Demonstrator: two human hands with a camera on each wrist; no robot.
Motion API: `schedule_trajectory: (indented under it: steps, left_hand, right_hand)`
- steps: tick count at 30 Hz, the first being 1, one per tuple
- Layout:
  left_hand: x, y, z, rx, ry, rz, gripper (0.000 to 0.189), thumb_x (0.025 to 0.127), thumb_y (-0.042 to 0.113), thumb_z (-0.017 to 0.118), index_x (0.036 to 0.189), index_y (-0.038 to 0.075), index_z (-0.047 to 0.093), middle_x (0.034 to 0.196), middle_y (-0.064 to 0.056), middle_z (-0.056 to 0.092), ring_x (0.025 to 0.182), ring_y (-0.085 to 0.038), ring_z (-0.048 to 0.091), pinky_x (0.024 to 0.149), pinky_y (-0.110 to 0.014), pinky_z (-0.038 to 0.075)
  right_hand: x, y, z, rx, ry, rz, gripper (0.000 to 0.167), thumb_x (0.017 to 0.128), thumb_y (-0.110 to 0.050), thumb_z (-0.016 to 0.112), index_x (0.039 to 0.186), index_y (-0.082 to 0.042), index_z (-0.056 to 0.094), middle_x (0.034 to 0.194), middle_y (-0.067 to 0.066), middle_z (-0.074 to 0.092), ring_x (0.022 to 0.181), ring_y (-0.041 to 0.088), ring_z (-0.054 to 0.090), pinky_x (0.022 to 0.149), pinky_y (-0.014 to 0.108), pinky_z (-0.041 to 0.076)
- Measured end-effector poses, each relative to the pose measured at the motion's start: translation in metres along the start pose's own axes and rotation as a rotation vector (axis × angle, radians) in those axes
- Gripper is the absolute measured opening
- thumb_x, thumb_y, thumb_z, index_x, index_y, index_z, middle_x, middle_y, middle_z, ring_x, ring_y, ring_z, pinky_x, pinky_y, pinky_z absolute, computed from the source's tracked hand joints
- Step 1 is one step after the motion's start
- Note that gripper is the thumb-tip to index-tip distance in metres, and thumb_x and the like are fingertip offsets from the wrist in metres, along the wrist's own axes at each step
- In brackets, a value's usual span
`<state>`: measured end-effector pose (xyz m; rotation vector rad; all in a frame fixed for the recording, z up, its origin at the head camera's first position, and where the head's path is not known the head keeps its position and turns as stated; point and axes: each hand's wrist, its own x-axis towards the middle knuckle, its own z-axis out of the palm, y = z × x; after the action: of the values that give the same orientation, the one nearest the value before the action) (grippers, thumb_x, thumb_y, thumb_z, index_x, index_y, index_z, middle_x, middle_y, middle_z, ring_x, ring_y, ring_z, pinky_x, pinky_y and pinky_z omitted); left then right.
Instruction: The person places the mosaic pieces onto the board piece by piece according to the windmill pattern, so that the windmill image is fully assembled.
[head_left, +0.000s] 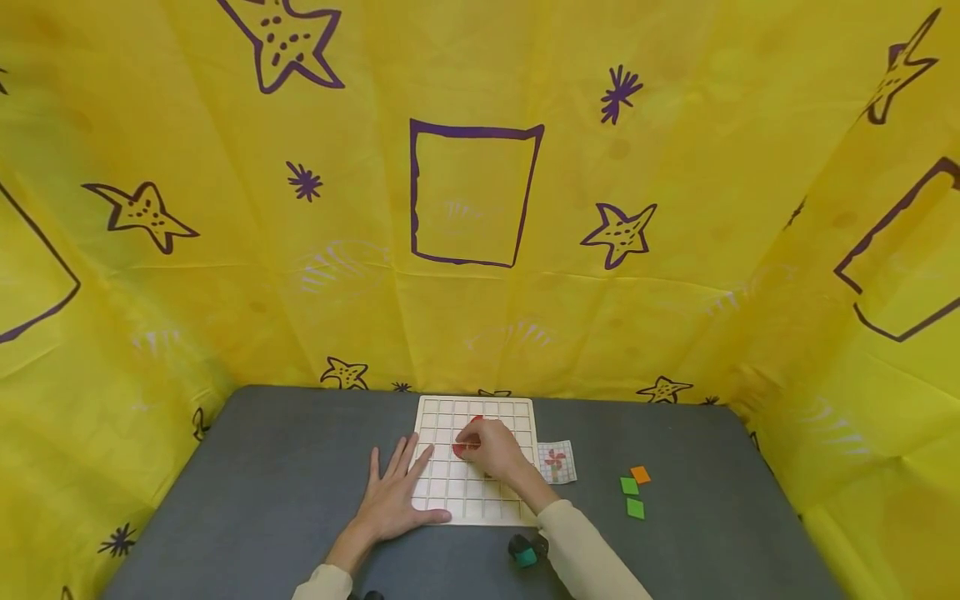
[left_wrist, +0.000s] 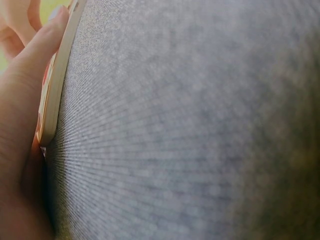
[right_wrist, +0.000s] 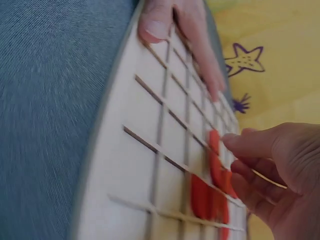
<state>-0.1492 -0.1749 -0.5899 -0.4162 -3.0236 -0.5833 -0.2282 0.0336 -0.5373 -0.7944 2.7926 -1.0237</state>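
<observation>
A pale wooden board (head_left: 480, 500) with a grid of square cells lies on the grey table. My left hand (head_left: 393, 500) is spread along its left side, fingertips over the edge cells and thumb (left_wrist: 42, 42) along the near rim. Over the board's middle, my right hand (head_left: 491, 450) has its thumb and fingers curled at a small red tile (right_wrist: 215, 157), pinching it close to the grid. More red tiles (right_wrist: 202, 196) sit in cells beside those fingers. The right hand partly hides the red group in the head view.
To the board's right lies a small card (head_left: 556, 462) printed with a grid and a red pinwheel-like figure. Farther right are an orange tile (head_left: 641, 474) and two green tiles (head_left: 635, 508). A yellow patterned cloth (head_left: 480, 333) rises behind the table.
</observation>
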Motion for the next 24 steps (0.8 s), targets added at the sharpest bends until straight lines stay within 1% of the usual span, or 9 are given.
schedule_trajectory:
  steps: [3, 6, 10, 13, 20, 22, 24]
  left_hand:
    - [0.0, 0.0, 0.001, -0.002, 0.016, 0.009, 0.112, 0.067, 0.083, 0.061, 0.153, 0.017, 0.035, 0.163, -0.014, 0.017, 0.148, -0.037, 0.015, 0.11, -0.069, -0.003]
    - [0.001, 0.0, 0.001, -0.004, 0.007, 0.003, 0.112, 0.067, 0.083, 0.062, 0.153, 0.017, 0.035, 0.163, -0.014, 0.016, 0.148, -0.037, 0.015, 0.11, -0.069, -0.004]
    - [0.001, 0.001, -0.001, -0.013, -0.022, -0.017, 0.114, 0.066, 0.084, 0.062, 0.154, 0.018, 0.034, 0.163, -0.012, 0.014, 0.149, -0.036, 0.013, 0.11, -0.068, -0.006]
    - [0.001, 0.001, -0.001, -0.025, -0.024, -0.019, 0.114, 0.065, 0.084, 0.062, 0.154, 0.018, 0.034, 0.164, -0.011, 0.014, 0.149, -0.036, 0.012, 0.11, -0.068, -0.006]
    - [0.0, 0.002, -0.001, -0.043, 0.023, 0.013, 0.113, 0.066, 0.081, 0.064, 0.152, 0.014, 0.037, 0.162, -0.015, 0.018, 0.147, -0.039, 0.016, 0.11, -0.069, -0.005]
    - [-0.001, 0.002, -0.001, -0.041, 0.029, 0.013, 0.112, 0.066, 0.081, 0.065, 0.152, 0.014, 0.038, 0.162, -0.015, 0.019, 0.147, -0.039, 0.017, 0.109, -0.069, -0.004]
    - [0.0, 0.001, -0.001, -0.026, 0.024, 0.004, 0.112, 0.066, 0.081, 0.064, 0.152, 0.014, 0.037, 0.162, -0.015, 0.019, 0.147, -0.039, 0.016, 0.109, -0.069, -0.004]
  right_hand:
    - [-0.005, 0.001, -0.016, 0.029, -0.023, 0.003, 0.015, 0.083, -0.006, 0.077, 0.098, -0.007, 0.076, 0.092, 0.002, 0.071, 0.084, 0.015, 0.064, 0.076, 0.031, 0.054]
    - [-0.012, 0.005, -0.032, 0.03, -0.021, -0.014, 0.017, 0.082, -0.003, 0.076, 0.099, -0.003, 0.075, 0.093, 0.007, 0.071, 0.084, 0.021, 0.064, 0.075, 0.032, 0.054]
    - [-0.024, 0.016, -0.049, 0.015, 0.016, -0.052, 0.014, 0.082, 0.0, 0.075, 0.097, 0.0, 0.075, 0.092, 0.011, 0.072, 0.082, 0.025, 0.065, 0.073, 0.034, 0.055]
    - [-0.036, 0.028, -0.062, 0.017, 0.054, -0.055, 0.015, 0.081, 0.003, 0.075, 0.096, 0.0, 0.075, 0.093, 0.012, 0.071, 0.082, 0.026, 0.064, 0.071, 0.035, 0.056]
    - [-0.064, 0.059, -0.093, 0.064, 0.111, 0.056, 0.021, 0.082, 0.004, 0.074, 0.102, 0.0, 0.073, 0.099, 0.01, 0.071, 0.087, 0.025, 0.067, 0.074, 0.035, 0.057]
    - [-0.071, 0.068, -0.098, 0.036, 0.123, 0.067, 0.021, 0.081, 0.005, 0.074, 0.101, -0.001, 0.073, 0.097, 0.009, 0.071, 0.085, 0.024, 0.067, 0.073, 0.035, 0.057]
    - [-0.076, 0.076, -0.102, -0.015, 0.126, 0.062, 0.019, 0.081, 0.005, 0.074, 0.099, -0.002, 0.074, 0.094, 0.008, 0.071, 0.083, 0.022, 0.066, 0.072, 0.034, 0.056]
